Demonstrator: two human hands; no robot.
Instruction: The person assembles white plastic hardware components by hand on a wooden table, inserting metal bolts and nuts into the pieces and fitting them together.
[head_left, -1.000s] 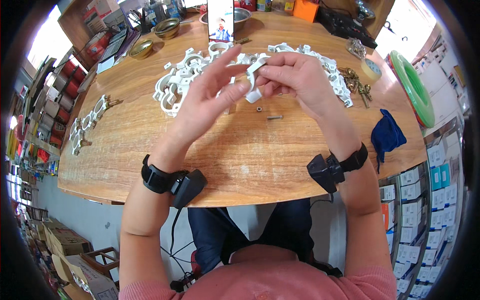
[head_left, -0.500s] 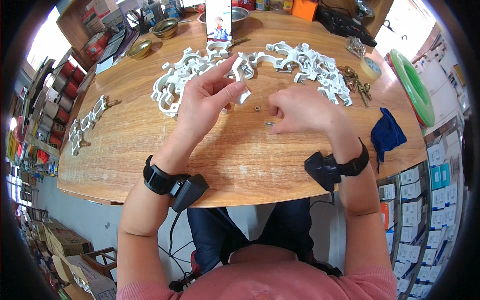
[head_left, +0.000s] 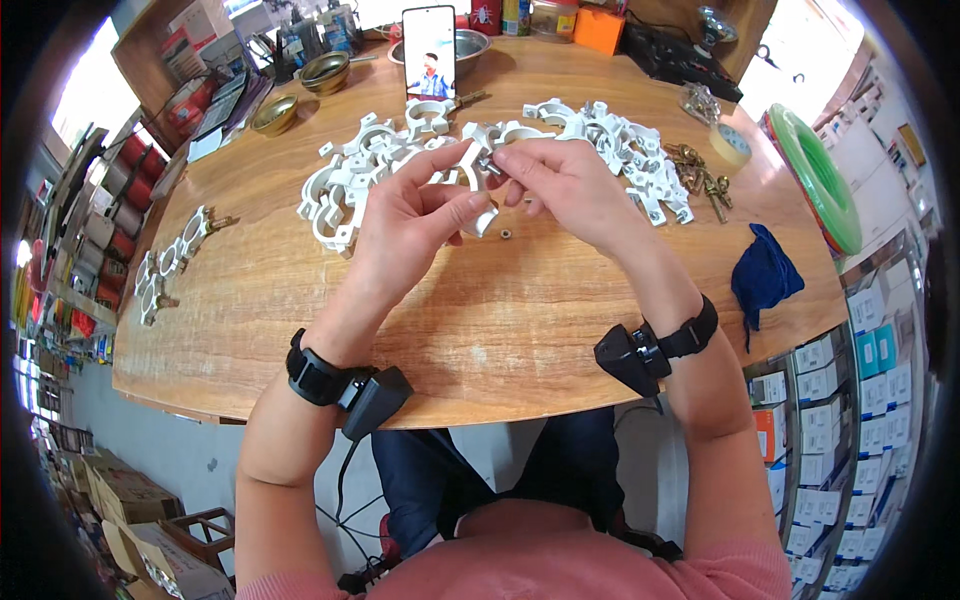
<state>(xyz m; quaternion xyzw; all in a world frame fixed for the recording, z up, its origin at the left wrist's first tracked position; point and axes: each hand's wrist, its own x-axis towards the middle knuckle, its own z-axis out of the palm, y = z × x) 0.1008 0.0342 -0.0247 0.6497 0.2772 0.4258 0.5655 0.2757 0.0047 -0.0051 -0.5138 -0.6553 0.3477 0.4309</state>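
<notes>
My left hand (head_left: 405,220) pinches a curved white pipe clamp piece (head_left: 483,223) between thumb and fingers, above the middle of the table. My right hand (head_left: 575,185) is closed on a small silver screw (head_left: 490,166), held against the upper end of that piece. The fingers of both hands nearly meet there; whether the screw sits in the hole I cannot tell. A small nut (head_left: 505,234) lies on the wood just below my hands. Behind them spreads a heap of white clamp pieces (head_left: 322,200), with more pieces (head_left: 640,150) to the right.
Joined clamps with brass-coloured bolts (head_left: 172,252) lie at the left. More brass-coloured bolts (head_left: 716,190), a tape roll (head_left: 732,145) and a dark blue cloth (head_left: 766,275) are at the right. A phone (head_left: 430,55) stands at the back, near metal bowls (head_left: 275,116).
My right hand has picked up the screw from the table and brought it up and left to the clamp piece. My left hand still holds the piece in nearly the same place.
</notes>
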